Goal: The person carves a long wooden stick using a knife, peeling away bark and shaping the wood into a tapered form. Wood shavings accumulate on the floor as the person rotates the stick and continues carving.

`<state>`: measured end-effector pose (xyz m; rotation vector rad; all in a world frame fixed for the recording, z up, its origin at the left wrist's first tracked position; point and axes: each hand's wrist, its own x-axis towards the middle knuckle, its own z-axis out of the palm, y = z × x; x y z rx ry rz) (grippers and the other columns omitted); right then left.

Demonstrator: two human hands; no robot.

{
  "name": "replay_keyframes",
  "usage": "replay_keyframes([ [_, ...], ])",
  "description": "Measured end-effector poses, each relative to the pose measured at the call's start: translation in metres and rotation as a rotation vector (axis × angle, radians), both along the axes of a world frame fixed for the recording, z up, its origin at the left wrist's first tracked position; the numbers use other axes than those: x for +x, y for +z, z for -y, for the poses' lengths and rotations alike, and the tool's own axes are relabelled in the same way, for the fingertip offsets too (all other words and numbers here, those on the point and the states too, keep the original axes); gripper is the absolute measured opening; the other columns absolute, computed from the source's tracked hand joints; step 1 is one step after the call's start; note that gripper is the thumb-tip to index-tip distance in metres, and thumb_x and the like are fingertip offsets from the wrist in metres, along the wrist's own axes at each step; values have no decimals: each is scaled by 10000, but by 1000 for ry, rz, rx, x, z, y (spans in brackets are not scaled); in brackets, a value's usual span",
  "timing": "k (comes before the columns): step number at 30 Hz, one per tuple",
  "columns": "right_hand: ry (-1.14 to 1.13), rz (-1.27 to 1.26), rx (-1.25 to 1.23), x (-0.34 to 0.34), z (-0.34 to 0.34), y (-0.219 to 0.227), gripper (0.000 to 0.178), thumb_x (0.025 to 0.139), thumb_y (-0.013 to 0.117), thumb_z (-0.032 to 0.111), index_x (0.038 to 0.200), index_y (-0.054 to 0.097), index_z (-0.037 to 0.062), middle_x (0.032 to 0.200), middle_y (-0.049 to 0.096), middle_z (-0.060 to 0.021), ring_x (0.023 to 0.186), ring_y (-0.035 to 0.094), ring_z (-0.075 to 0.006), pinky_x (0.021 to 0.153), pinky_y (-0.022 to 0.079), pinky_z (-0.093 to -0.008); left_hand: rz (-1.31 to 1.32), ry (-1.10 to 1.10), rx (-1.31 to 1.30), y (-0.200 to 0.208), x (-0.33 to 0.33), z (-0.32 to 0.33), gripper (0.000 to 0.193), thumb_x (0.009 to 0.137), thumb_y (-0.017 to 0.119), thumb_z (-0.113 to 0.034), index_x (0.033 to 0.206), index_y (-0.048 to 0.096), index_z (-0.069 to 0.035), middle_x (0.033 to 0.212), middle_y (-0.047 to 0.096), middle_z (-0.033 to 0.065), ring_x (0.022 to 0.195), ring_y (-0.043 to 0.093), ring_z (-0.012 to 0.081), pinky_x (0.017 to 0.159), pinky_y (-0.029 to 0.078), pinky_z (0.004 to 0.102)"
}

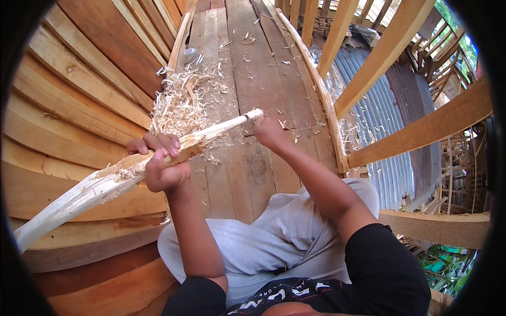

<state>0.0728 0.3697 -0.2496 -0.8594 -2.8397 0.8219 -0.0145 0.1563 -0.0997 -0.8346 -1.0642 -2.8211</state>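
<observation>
A long, pale carved wooden pole (113,181) slants from the lower left up to the middle. It is thick and rough at the lower left and tapers to a slim end with a dark band near its tip. My left hand (163,160) is closed around the pole's middle, fingers over the top and thumb on the near side. Beside the slim tip, my right hand (270,132) is closed in a fist. What its fingers hold, if anything, is hidden.
Curled wood shavings (182,105) are heaped beyond the pole. A small clear container (191,55) stands past them on the plank floor (253,68). Slanted boards (79,79) wall the left; wooden railing posts (385,52) and corrugated metal sheets (387,131) are on the right.
</observation>
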Motion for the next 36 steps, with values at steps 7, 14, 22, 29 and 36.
replay_keyframes([
  [7, -103, -46, -121, 9, 5, 11, 382, 920, 378, 193, 838, 634, -79, 835, 639, -286, 802, 633, -432, 744, 502, -501, 114, 133, 15, 7, 8, 0, 276, 598, 460, -79, 857, 377, -125, 595, 360, 31, 483, 378, 151, 544, 386, 320],
  [14, -188, -51, -237, -3, 48, 38, 487, 932, 353, 303, 815, 632, -78, 881, 632, -301, 834, 625, -451, 813, 483, -510, 339, 291, 35, 5, 3, 6, 251, 596, 457, -72, 827, 375, -126, 578, 351, 25, 482, 375, 155, 549, 386, 322],
  [22, -186, -30, -145, -5, 43, 27, 492, 965, 331, 316, 837, 653, -34, 869, 646, -268, 837, 633, -424, 789, 486, -524, 390, 349, 5, 11, 7, 0, 259, 583, 459, -69, 820, 367, -119, 565, 353, 17, 486, 368, 158, 550, 399, 332],
  [29, -232, -2, -143, -1, 18, 9, 509, 976, 296, 302, 887, 638, -65, 916, 633, -295, 862, 614, -451, 770, 489, -515, 393, 295, 30, 14, 5, -2, 263, 590, 452, -48, 827, 365, -119, 561, 355, 17, 492, 370, 156, 548, 398, 325],
  [36, -363, -107, 65, 14, -24, -65, 582, 965, 292, 353, 755, 649, -56, 789, 614, -307, 802, 594, -486, 769, 461, -536, 335, 238, 23, 15, 8, -6, 266, 601, 453, -48, 842, 362, -116, 564, 371, 31, 475, 387, 158, 542, 410, 319],
])
